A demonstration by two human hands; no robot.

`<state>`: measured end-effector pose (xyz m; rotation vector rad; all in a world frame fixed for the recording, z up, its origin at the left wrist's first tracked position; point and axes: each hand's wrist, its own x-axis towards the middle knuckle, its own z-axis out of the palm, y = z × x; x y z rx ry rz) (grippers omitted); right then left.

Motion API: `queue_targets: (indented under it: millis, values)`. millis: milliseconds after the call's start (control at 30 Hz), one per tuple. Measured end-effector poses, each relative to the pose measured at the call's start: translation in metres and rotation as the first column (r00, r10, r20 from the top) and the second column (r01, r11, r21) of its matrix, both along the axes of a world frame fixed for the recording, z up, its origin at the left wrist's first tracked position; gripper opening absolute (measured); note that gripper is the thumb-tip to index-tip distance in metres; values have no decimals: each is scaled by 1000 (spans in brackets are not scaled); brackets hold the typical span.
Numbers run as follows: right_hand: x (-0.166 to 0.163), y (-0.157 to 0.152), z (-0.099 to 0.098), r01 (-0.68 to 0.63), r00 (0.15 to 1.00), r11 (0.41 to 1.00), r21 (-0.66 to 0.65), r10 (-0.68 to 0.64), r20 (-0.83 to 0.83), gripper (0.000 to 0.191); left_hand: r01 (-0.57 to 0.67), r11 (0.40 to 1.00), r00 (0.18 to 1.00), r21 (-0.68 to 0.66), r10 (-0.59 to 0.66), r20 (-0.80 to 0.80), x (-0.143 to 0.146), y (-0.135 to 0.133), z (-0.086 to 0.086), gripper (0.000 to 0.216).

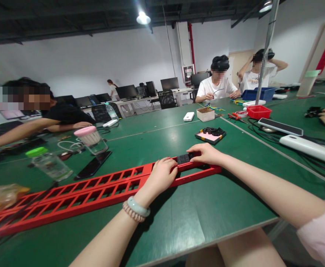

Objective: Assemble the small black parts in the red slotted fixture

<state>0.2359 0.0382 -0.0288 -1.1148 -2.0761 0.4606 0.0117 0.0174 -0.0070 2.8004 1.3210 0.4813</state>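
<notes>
Head view: a black block (183, 158) is seen seated in the right end of the red frame (101, 200), its long axis laid along the frame's own, which runs from lower left to upper right on the green table (207, 215). The block is bracketed by both hands. The left hand (162, 174) is curled shut over the frame's rail at the block's left end, and the right hand (204, 154) is pinched on its right end, fingers together.
</notes>
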Motion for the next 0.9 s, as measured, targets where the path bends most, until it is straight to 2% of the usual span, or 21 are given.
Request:
queue_targets:
  millis: [233, 900]
  values:
    - [0, 1, 1, 40, 999, 998, -50, -39, 18, 43, 9, 1000, 1000, 22, -9, -21, 0, 1, 0, 22]
    - [0, 2, 1, 13, 1000, 999, -45, -13, 10, 39, -2, 999, 999, -35, 4, 41, 3, -3, 5, 22]
